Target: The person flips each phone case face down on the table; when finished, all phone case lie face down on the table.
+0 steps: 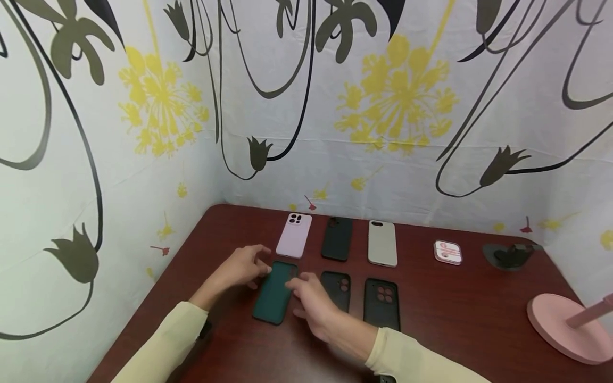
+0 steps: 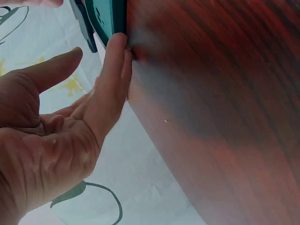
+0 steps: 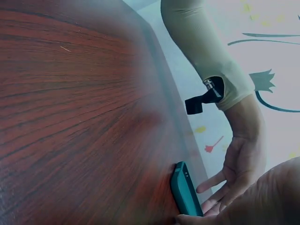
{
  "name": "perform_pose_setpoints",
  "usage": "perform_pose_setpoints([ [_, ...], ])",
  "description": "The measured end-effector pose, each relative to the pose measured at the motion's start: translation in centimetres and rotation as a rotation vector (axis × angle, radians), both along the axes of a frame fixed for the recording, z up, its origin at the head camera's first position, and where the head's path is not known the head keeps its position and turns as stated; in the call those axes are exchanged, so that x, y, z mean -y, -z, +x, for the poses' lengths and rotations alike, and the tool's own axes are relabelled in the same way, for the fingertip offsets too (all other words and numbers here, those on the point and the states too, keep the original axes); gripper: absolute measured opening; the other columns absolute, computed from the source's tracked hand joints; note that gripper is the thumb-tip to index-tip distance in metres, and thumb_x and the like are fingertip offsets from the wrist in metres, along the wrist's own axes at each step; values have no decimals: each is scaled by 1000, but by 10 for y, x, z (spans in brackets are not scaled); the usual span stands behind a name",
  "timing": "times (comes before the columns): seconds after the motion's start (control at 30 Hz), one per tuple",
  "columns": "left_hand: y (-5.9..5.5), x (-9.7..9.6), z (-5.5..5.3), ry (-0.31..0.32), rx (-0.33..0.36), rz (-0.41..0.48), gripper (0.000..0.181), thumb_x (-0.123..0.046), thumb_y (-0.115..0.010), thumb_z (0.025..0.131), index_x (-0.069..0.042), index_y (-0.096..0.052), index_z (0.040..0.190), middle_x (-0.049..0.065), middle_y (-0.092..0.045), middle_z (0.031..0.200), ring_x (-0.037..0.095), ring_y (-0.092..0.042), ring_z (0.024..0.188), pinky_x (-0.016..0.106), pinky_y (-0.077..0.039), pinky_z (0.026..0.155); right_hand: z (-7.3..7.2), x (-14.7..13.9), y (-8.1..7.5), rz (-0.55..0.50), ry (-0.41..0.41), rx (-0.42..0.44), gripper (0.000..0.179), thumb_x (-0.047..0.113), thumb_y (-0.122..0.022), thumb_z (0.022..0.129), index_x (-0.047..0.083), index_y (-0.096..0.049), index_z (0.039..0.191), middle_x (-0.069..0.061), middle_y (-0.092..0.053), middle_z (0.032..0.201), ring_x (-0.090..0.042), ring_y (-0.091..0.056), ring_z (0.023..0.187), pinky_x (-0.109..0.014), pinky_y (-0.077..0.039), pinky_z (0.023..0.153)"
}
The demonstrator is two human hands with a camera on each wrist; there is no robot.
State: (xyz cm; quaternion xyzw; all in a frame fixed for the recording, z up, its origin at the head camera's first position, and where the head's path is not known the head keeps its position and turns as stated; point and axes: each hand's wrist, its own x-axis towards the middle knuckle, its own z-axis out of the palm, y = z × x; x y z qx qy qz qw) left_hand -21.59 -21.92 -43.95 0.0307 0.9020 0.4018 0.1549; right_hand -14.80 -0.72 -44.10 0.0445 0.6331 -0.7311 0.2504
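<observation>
A teal phone case (image 1: 274, 298) lies on the table between both hands. My left hand (image 1: 244, 266) is at its upper left edge, fingers spread. In the left wrist view, the index fingertip meets the side of the case (image 2: 119, 18), while the thumb stands apart from it. My right hand (image 1: 313, 306) reaches the case's right edge, its thumb and fingers loosely bent. The right wrist view shows a right fingertip right at the near end of the case (image 3: 185, 190). Beside the right hand lies a dark phone case (image 1: 337, 290), partly covered by it.
Behind stand in a row a lilac case (image 1: 293, 236), a dark green case (image 1: 337, 239) and a pale grey case (image 1: 382, 243). A black case (image 1: 381, 306) lies near the right forearm. Farther right are boxed earphones (image 1: 447, 252), a dark holder (image 1: 512, 257) and a pink stand base (image 1: 565, 330).
</observation>
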Motion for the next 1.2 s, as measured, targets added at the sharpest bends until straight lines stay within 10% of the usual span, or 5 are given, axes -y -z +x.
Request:
perform_pose_setpoints([
  [0.87, 11, 5, 9, -12, 162, 200, 59, -28, -67, 105, 7, -50, 150, 26, -58, 145, 35, -66, 127, 45, -66, 90, -1, 3, 4, -26, -30, 17, 86, 29, -56, 103, -5, -8, 166, -34, -17, 170, -52, -20, 158, -66, -46, 116],
  [1.2, 10, 6, 5, -31, 158, 356, 44, -25, -61, 109, -6, -53, 148, 17, -63, 134, 22, -69, 111, 41, -64, 91, -5, 4, 5, -13, -24, 13, 79, 32, -46, 107, -3, -8, 167, -34, -16, 171, -53, -22, 157, -63, -53, 109],
])
